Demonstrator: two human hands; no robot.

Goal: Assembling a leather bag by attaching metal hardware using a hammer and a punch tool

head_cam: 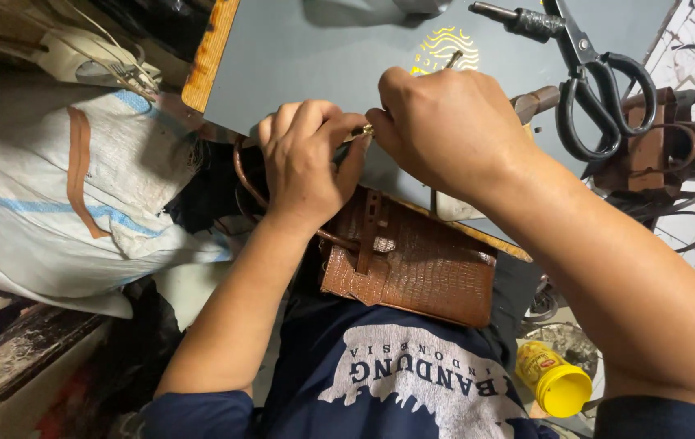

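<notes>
Two hands meet above the brown bag [412, 264]: left hand [307, 162] and right hand [445, 130] fingers pinched together on a small brass fitting [366, 130] between them, bag just below.

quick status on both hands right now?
Left hand: closed, fingers pinching a small gold-coloured metal piece above the brown bag.
Right hand: closed, fingers gripping a thin tool at the same piece.

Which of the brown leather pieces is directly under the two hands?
The brown crocodile-textured bag on the lap, just under the left hand and right hand. The other brown straps lie apart, beyond the black scissors.
</notes>
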